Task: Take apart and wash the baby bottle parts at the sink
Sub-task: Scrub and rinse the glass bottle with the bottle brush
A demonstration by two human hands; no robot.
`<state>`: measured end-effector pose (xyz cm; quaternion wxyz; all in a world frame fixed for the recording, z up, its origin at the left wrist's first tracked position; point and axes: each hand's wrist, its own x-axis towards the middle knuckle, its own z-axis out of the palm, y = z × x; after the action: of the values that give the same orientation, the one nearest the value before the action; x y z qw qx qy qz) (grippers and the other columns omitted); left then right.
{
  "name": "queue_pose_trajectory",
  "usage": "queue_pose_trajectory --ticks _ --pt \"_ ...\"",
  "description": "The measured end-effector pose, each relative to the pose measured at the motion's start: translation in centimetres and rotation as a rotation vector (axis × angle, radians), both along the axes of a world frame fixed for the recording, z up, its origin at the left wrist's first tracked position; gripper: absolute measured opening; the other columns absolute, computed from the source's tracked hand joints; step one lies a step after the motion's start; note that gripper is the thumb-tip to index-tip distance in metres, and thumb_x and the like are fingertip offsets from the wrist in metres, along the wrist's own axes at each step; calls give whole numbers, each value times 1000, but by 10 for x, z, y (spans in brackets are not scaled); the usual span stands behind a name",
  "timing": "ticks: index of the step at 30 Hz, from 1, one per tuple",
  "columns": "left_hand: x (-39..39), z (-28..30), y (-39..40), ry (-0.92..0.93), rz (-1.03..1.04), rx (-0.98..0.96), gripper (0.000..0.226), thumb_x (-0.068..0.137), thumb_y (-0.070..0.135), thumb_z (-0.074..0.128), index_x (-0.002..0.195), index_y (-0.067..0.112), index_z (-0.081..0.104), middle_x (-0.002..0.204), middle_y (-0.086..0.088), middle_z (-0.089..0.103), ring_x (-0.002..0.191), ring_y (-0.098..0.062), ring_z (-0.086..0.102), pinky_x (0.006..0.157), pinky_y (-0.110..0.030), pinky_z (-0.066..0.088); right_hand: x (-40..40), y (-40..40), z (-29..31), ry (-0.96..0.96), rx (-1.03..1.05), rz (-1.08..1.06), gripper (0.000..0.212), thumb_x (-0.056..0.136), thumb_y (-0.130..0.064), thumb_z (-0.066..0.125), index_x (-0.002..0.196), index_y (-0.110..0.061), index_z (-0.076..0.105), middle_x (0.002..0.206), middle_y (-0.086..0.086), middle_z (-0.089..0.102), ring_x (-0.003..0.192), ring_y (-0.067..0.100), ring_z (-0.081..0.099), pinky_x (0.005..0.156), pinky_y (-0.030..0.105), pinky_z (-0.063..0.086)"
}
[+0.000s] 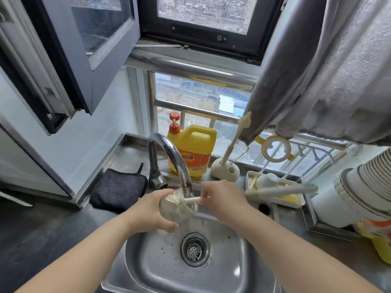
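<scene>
My left hand [151, 210] grips a clear baby bottle [182, 208] from the left, tilted with its threaded mouth up toward the tap [169, 153]. The bottle hangs over the steel sink [222, 267], just under the spout. My right hand [220, 197] pinches the cream handle of a bottle brush [192, 200], whose head is inside the bottle's mouth. I cannot tell whether water is running.
A yellow detergent jug [192, 153] stands behind the tap. A cream brush stand [225, 170] with a thin brush and a drying rack tray [275, 187] sit at the back right. A dark cloth [119, 189] lies left of the tap. The drain strainer [194, 249] is below.
</scene>
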<state>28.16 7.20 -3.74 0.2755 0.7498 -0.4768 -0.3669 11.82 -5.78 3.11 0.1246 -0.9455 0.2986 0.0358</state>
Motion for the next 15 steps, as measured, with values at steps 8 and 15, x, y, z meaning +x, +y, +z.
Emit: queue_pose_trajectory --ticks 8,15 --pt "8 6 -2 107 -41 23 79 52 33 83 125 34 54 111 15 66 101 -1 62 96 -31 49 -2 2 -12 -114 -267 137 10 79 -21 71 78 -20 61 76 -2 62 67 21 60 49 26 27" --pt "-1 6 -8 -372 -133 -70 95 61 39 81 143 17 38 134 9 46 123 -7 40 102 -15 32 -6 -4 -8 174 546 -180 25 89 -36 63 70 -20 63 70 -6 69 60 7 54 59 23 44"
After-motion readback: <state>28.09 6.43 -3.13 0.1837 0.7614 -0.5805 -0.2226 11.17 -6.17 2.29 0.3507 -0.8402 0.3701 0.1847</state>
